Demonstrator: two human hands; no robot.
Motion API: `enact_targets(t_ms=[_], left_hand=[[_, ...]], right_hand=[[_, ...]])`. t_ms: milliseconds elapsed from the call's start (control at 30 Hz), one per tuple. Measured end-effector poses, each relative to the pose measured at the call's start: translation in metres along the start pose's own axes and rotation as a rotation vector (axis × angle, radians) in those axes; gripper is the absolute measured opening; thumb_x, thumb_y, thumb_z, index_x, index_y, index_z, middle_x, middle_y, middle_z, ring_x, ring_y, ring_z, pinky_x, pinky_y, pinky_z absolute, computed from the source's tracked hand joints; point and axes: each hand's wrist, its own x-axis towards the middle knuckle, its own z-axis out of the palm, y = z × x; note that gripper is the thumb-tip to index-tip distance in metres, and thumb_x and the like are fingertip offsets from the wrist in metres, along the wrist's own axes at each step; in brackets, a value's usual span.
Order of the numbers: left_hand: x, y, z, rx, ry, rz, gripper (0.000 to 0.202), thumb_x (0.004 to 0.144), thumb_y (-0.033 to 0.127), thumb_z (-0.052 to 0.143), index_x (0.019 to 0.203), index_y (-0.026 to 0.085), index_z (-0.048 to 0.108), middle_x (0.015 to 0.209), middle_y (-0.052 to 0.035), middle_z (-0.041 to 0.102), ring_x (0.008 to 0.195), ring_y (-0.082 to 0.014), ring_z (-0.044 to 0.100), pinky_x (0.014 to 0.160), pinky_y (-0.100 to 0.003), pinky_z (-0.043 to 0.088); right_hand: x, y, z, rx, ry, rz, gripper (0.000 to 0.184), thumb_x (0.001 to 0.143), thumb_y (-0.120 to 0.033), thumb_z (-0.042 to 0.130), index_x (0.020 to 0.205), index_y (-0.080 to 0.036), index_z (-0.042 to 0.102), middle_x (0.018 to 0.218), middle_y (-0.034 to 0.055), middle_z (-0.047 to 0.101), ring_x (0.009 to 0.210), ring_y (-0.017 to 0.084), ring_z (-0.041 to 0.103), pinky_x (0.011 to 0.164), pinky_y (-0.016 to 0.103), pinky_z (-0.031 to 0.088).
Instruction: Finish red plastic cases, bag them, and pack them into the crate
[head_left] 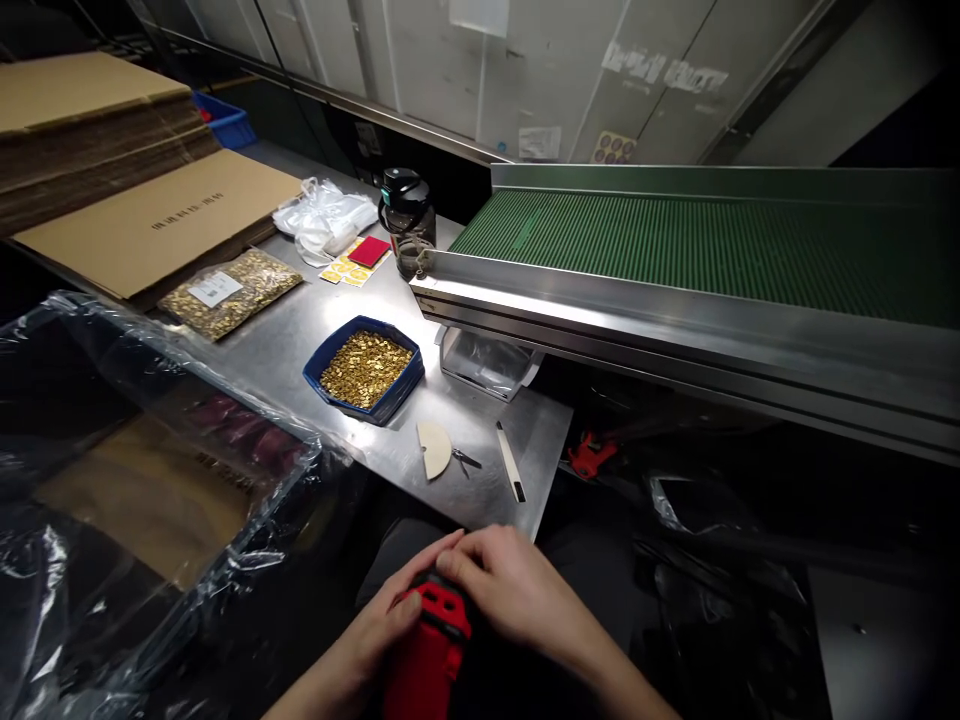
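Observation:
A red object with black parts and slot-like openings (441,602) sits low in front of me, over my lap; its exact kind is unclear. My left hand (386,612) grips its left side, thumb on the red face. From the right, my right hand (504,580) closes over its black upper end, fingers bent. Just beyond my hands on the metal table lie a pale semicircular piece (434,450), a small dark pointed tool (466,459) and a slim white stick with black ends (511,462). Farther off, a blue bin (386,408) holds small gold-coloured metal pieces (366,368).
A green-belted conveyor (660,245) runs to the right, above a clear plastic tray (489,362). Left stand flat cardboard (165,220), a bag of gold pieces (259,285) and a plastic-lined container (247,405). A bottle (409,215) stands behind. Another red item (592,456) is right.

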Motion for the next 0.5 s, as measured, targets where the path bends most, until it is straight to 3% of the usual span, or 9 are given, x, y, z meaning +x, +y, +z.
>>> enact_targets(t_ms=[67,133,233,333,433,500], left_hand=[[-0.013,-0.006,-0.003,-0.078,0.011,0.002,0.072,0.089,0.060,0.065,0.152,0.030,0.047,0.142,-0.0184,0.063,0.116,-0.0404,0.068,0.106,-0.057,0.045],[-0.026,-0.010,-0.007,-0.170,-0.049,0.015,0.070,0.089,0.065,0.061,0.149,0.030,0.051,0.146,-0.0206,0.059,0.115,-0.0451,0.068,0.105,-0.063,0.043],[-0.038,-0.013,-0.014,-0.217,-0.118,0.084,0.068,0.088,0.062,0.064,0.146,0.027,0.056,0.154,-0.0201,0.051,0.123,-0.0486,0.062,0.110,-0.067,0.037],[-0.039,-0.017,-0.017,-0.154,-0.086,0.128,0.070,0.087,0.060,0.067,0.147,0.027,0.053,0.153,-0.0200,0.052,0.121,-0.0448,0.065,0.107,-0.061,0.043],[-0.028,-0.023,-0.011,-0.191,-0.050,0.157,0.069,0.086,0.068,0.065,0.137,0.022,0.060,0.150,-0.0208,0.056,0.131,-0.0420,0.058,0.110,-0.055,0.042],[-0.019,-0.027,-0.003,-0.277,-0.084,0.136,0.065,0.082,0.072,0.066,0.123,0.021,0.064,0.145,-0.0214,0.060,0.133,-0.0420,0.057,0.109,-0.056,0.043]], right_hand=[[0.021,-0.012,0.002,-0.317,0.243,-0.043,0.035,0.103,-0.041,0.049,0.083,-0.022,0.070,0.080,0.0020,0.071,0.075,0.018,0.063,0.067,0.029,0.039],[0.052,-0.021,0.008,-0.423,0.372,-0.029,0.024,0.103,-0.034,0.049,0.105,-0.020,0.069,0.106,0.0101,0.072,0.101,0.025,0.064,0.085,0.035,0.044],[0.106,-0.030,0.025,-0.517,0.459,0.020,0.031,0.093,-0.025,0.066,0.121,-0.012,0.062,0.122,0.0204,0.065,0.119,0.033,0.057,0.099,0.043,0.043],[0.144,-0.035,0.037,-0.513,0.490,0.097,0.039,0.087,-0.020,0.072,0.122,-0.010,0.059,0.125,0.0189,0.063,0.117,0.032,0.059,0.097,0.047,0.048],[0.145,-0.034,0.032,-0.424,0.464,0.073,0.027,0.090,-0.023,0.068,0.114,-0.013,0.061,0.122,0.0153,0.065,0.115,0.031,0.062,0.095,0.047,0.050],[0.122,-0.027,0.020,-0.325,0.420,-0.010,0.020,0.095,-0.032,0.062,0.109,-0.018,0.061,0.119,0.0126,0.068,0.111,0.028,0.065,0.094,0.041,0.052]])
